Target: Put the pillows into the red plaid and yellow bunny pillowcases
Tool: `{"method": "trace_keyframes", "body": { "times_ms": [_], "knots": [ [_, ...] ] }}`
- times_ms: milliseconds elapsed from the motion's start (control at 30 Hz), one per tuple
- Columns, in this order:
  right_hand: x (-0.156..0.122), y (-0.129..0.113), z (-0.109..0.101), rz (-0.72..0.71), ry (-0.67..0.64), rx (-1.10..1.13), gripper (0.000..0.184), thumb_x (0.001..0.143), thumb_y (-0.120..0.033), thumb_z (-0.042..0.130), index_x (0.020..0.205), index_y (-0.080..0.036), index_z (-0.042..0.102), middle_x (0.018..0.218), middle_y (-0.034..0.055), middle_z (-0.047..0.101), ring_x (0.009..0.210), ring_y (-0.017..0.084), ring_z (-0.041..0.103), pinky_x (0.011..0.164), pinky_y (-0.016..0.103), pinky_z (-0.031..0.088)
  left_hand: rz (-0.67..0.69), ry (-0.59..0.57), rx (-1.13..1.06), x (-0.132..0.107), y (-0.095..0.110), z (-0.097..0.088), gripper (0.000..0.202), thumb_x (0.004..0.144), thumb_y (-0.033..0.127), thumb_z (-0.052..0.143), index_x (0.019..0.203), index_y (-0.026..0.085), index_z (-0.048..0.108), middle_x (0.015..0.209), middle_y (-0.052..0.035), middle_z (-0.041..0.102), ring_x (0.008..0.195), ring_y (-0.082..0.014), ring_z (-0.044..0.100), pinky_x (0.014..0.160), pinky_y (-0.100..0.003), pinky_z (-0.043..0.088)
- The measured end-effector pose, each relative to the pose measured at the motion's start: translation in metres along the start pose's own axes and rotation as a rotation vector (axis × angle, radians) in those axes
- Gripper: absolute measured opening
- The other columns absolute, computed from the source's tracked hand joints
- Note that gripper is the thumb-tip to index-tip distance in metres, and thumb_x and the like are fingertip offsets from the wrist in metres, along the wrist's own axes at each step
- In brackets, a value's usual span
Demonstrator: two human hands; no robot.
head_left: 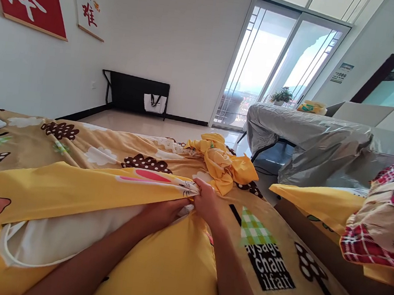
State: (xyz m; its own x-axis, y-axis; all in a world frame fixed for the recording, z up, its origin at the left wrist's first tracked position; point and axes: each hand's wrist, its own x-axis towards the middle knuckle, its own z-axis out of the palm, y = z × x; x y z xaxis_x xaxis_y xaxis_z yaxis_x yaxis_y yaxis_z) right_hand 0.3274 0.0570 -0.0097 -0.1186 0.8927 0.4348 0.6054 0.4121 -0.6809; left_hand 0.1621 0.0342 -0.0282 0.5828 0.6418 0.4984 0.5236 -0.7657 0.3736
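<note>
A yellow printed duvet cover [79,185] lies spread over a bed, with a white inner quilt [62,236] showing through its open edge. My left hand [162,213] reaches into the opening, its fingers tucked between cover and white quilt and mostly hidden. My right hand [204,199] is closed, pinching the cover's edge at its corner. Just beyond my hands sits a bunched-up heap of yellow fabric [224,163].
A red checked pillow [387,216] lies at the right. Behind it stands furniture under a grey plastic sheet [321,139]. A black folding table [135,92] with a white bag stands by the far wall. Glass balcony doors [276,66] are beyond.
</note>
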Motion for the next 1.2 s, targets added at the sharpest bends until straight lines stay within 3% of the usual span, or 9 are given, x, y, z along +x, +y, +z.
{"method": "trace_keyframes", "body": {
  "times_ms": [567,800,1033,1200],
  "knots": [
    [0.001,0.001,0.002,-0.033,0.002,0.037,0.017,0.059,-0.014,0.04,0.067,-0.019,0.053,0.063,-0.0013,0.056,0.062,0.015,0.047,0.058,0.023,0.032,-0.051,-0.055,-0.134,0.003,0.005,-0.004,0.041,0.091,0.024,0.047,0.13,0.032,0.056,0.143,0.0029,0.05,0.131,-0.0223,0.046,0.117,-0.039,0.028],
    [0.001,0.001,0.001,-0.042,-0.028,0.032,0.019,0.059,-0.013,0.04,0.068,-0.018,0.057,0.064,-0.0005,0.059,0.063,0.014,0.048,0.059,0.023,0.032,-0.293,0.104,-0.265,0.003,-0.007,0.017,0.039,0.094,0.032,0.042,0.127,0.024,0.059,0.13,-0.0027,0.062,0.135,-0.0237,0.042,0.118,-0.043,0.023],
    [0.001,-0.002,-0.001,-0.047,-0.055,0.048,0.02,0.059,-0.013,0.039,0.065,-0.018,0.057,0.062,-0.0005,0.059,0.062,0.014,0.048,0.058,0.023,0.032,-0.547,0.223,-0.415,0.008,0.0,0.019,0.035,0.086,0.03,0.054,0.119,0.025,0.064,0.129,-0.0034,0.063,0.135,-0.0257,0.041,0.119,-0.046,0.017],
    [0.0,-0.006,0.0,-0.034,-0.06,0.072,0.018,0.06,-0.014,0.04,0.064,-0.018,0.056,0.063,-0.0002,0.059,0.063,0.014,0.048,0.059,0.023,0.033,-0.6,0.264,-0.553,0.011,-0.002,0.023,0.033,0.085,0.031,0.056,0.116,0.024,0.065,0.133,-0.0033,0.059,0.135,-0.0268,0.04,0.118,-0.044,0.022]
  ]
}}
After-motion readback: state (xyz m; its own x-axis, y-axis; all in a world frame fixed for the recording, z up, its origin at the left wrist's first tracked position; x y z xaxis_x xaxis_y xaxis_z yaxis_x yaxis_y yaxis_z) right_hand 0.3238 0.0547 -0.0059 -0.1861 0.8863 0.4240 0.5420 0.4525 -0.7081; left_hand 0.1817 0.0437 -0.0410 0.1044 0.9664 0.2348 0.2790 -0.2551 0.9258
